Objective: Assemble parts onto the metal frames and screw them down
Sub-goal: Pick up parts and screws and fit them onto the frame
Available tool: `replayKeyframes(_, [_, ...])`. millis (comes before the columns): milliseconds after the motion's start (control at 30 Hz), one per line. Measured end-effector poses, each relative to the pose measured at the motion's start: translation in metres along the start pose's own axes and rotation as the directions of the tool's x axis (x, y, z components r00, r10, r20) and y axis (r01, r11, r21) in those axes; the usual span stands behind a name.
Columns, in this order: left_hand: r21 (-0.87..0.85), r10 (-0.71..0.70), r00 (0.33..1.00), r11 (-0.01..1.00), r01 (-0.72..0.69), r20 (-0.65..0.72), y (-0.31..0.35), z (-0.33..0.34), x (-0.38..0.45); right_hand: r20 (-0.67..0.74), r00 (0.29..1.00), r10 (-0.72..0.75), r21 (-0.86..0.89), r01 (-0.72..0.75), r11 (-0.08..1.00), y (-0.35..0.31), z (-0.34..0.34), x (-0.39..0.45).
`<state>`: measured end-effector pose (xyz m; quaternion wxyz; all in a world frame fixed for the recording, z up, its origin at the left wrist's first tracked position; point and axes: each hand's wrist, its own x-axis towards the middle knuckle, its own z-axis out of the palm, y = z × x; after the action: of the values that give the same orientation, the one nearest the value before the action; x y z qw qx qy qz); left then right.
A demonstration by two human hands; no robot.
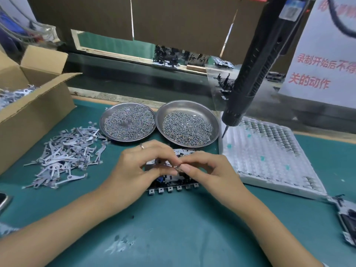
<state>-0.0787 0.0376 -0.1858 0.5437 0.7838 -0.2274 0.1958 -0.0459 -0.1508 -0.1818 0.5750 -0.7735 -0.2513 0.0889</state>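
Left hand (138,166): fingers curled, thumb and fingertips pinching a small metal part (176,167) above the frame; a ring on one finger.
Right hand (208,170): fingers curled, thumb and forefinger pinching the same small part from the other side, fingertips of both hands meeting.
Metal frame (169,187): lies flat on the surface directly beneath both hands, largely hidden by them; a row of small square tabs shows along its near edge.
Handling, part: judged light, thin and stiff; easily dropped, best held by its edges at the fingertips.
Handling, frame: judged rigid sheet metal with sharp tabs; best steadied by its side edges.
Loose parts (63,158): a heap of flat grey stampings on the surface, left of the frame.
Screw dishes: left dish (107,114) and right dish (215,120), touching, just behind the hands.
Screwdriver (248,74): electric, hanging tilted, tip over the white tray (269,170) on the right.
Cardboard box (28,116): open, far left.
Surface (173,228): green mat; open room lies near the body; left, back and right are crowded.
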Motion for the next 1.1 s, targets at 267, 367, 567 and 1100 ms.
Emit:
replayKeyframes(267, [0.094,-0.015,0.998,0.995,0.020,-0.056,0.013,-0.001,0.003,-0.116,0.991,-0.072,-0.087,0.062,0.994,-0.005,-0.004,0.007])
replayKeyframes(367, [0.073,-0.165,0.983,0.983,0.171,-0.077,0.015,-0.003,0.004,-0.124,0.982,-0.146,-0.183,0.122,0.976,-0.006,-0.002,0.007])
replayKeyframes(567, [-0.024,-0.367,0.930,0.930,0.367,-0.030,0.011,-0.006,0.002,-0.096,0.971,-0.218,-0.319,0.177,0.931,-0.002,0.002,0.008])
replayKeyframes(1100, [0.009,-0.484,0.875,0.875,0.484,0.005,0.007,-0.008,0.000,0.009,0.954,-0.301,-0.424,0.276,0.862,-0.003,-0.004,0.005])
